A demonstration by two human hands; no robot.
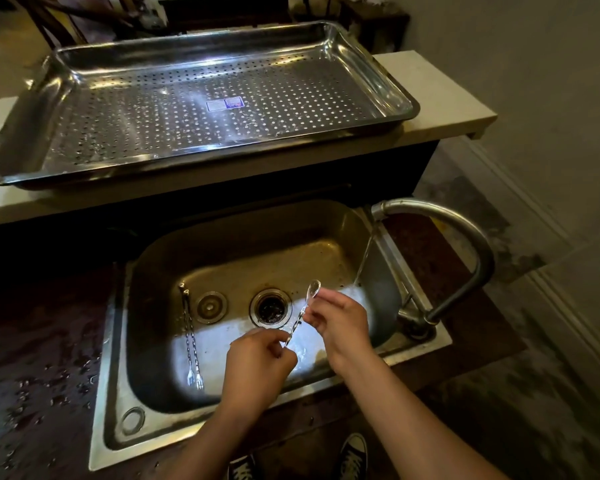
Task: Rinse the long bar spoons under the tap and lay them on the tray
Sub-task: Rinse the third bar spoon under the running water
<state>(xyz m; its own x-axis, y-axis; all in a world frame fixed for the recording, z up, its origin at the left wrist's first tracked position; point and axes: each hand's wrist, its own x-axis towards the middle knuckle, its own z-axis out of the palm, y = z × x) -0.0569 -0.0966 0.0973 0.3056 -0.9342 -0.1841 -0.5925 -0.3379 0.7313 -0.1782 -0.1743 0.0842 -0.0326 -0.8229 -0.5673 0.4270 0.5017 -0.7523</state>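
Over the steel sink [146, 341] I hold one long twisted bar spoon [305, 308], bowl end up and to the right. My left hand [257, 365] pinches its lower end. My right hand [336, 317] pinches the stem just below the bowl. Two more bar spoons [192, 341] with fork ends lie together on the sink floor at the left. Water runs from the tap [458, 237] in a thin stream at the sink's right side, just right of the spoon bowl. The perforated steel tray [32, 133] sits on the raised counter behind the sink, with nothing on it.
A drain [271, 308] and a stopper disc [210, 306] sit in the sink floor. The dark counter [39, 375] left of the sink is wet with droplets. The tap handle [409, 303] stands at the sink's right rim. My shoes [352, 455] show below.
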